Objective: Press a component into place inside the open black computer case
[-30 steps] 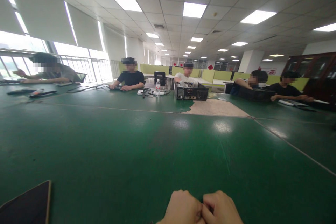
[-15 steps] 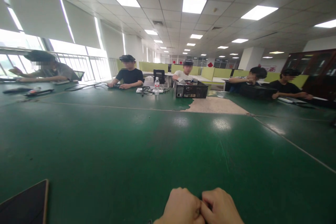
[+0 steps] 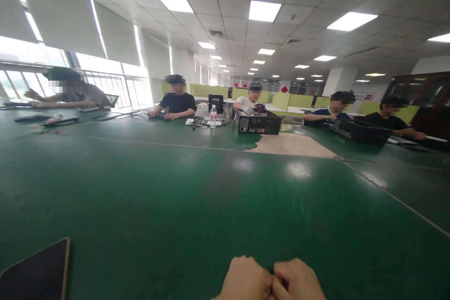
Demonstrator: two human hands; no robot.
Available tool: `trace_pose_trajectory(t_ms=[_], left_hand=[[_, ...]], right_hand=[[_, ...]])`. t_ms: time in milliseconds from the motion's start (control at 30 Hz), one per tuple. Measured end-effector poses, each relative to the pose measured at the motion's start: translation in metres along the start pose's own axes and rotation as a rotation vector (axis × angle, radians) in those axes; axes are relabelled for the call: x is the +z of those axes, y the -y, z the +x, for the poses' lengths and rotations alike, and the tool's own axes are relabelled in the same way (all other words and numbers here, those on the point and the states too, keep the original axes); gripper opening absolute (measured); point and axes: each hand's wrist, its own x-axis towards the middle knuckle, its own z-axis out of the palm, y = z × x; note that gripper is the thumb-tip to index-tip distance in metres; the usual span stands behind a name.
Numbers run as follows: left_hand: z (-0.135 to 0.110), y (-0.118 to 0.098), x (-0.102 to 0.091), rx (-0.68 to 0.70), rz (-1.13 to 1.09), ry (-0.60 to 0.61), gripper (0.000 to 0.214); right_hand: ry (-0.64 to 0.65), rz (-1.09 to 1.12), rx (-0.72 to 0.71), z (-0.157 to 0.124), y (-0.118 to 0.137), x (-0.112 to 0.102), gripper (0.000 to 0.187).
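Note:
My left hand (image 3: 246, 277) is closed in a loose fist near the bottom edge, above the green tabletop (image 3: 158, 206). Beside it is my right hand (image 3: 298, 279), its fingers curled in as well. The two hands touch at the thumbs and knuckles. Nothing shows between the fingers of either one, though the palms face away from view. Off to the left lies a dark flat tablet-like object (image 3: 37, 272) with a light edge, apart from both hands.
Across the table, a person in white gloves works at an open computer case (image 3: 259, 123). A water bottle (image 3: 213, 116) stands near cables and white adapters (image 3: 190, 122). Farther right, a co-worker sits behind another black case (image 3: 362, 131). A bare tan patch (image 3: 295, 144) interrupts the green covering.
The view has shifted slightly. My hands stay together, closed. Across the table, the gloved person's hands now show higher above the case, and the black case at right looks turned.

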Motion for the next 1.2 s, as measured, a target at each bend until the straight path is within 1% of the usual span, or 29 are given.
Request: trace_pose_trajectory(t_ms=[200, 333, 467, 533, 733, 833, 967, 1200], left_hand=[[-0.002, 0.000, 0.001, 0.034, -0.055, -0.015, 0.024], [-0.001, 0.000, 0.001, 0.006, -0.035, -0.009, 0.023], [-0.002, 0.001, 0.005, 0.039, -0.068, -0.069, 0.022], [-0.003, 0.002, 0.007, 0.054, -0.079, -0.093, 0.022], [-0.005, 0.001, 0.007, 0.042, -0.067, -0.076, 0.024], [-0.004, 0.001, 0.004, 0.042, -0.076, -0.067, 0.023], [-0.003, 0.000, -0.001, 0.025, -0.028, -0.031, 0.022], [-0.002, -0.002, -0.002, 0.021, -0.003, 0.002, 0.025]], right_hand=[[-0.029, -0.026, 0.015, -0.001, 0.003, -0.002, 0.024], [-0.013, -0.016, 0.006, -0.002, 0.002, -0.001, 0.023], [-0.088, -0.017, -0.003, -0.004, 0.001, -0.001, 0.026], [-0.099, -0.010, -0.007, -0.005, 0.002, -0.002, 0.027], [-0.075, -0.002, -0.005, -0.005, 0.003, -0.002, 0.027], [-0.074, -0.006, -0.004, -0.004, 0.003, -0.002, 0.027], [-0.047, -0.004, 0.002, -0.003, 0.003, -0.002, 0.025], [-0.055, 0.005, -0.009, -0.002, 0.000, 0.001, 0.025]])
